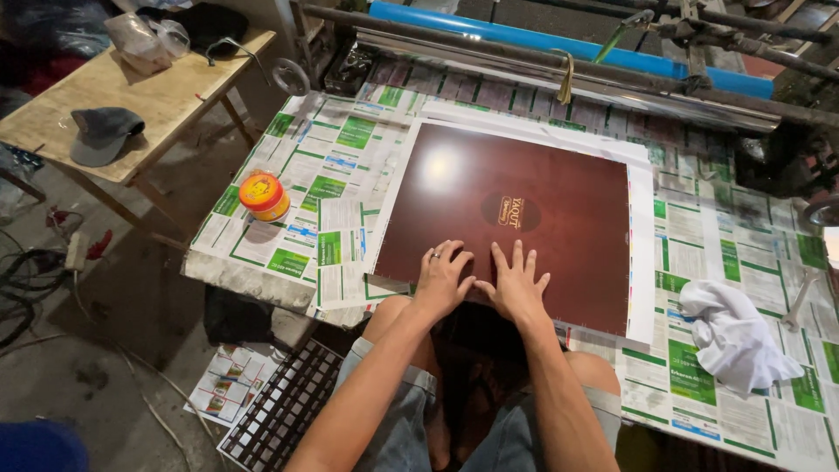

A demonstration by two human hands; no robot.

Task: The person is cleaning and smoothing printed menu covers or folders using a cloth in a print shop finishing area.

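Observation:
A large glossy dark-brown printed sheet [524,201] with a small oval emblem lies flat on a paper-covered worktable [350,166]. My left hand [443,278] and my right hand [517,284] rest side by side, palms down and fingers spread, on the sheet's near edge. Neither hand holds anything. A ring shows on a finger of my left hand. White margin paper borders the sheet on the right and top.
An orange-and-yellow round tin [264,196] stands at the table's left. A crumpled white cloth [732,332] lies at the right. Metal rollers and a blue tube [559,39] run along the back. A wooden side table [131,87] with a grey cap stands left.

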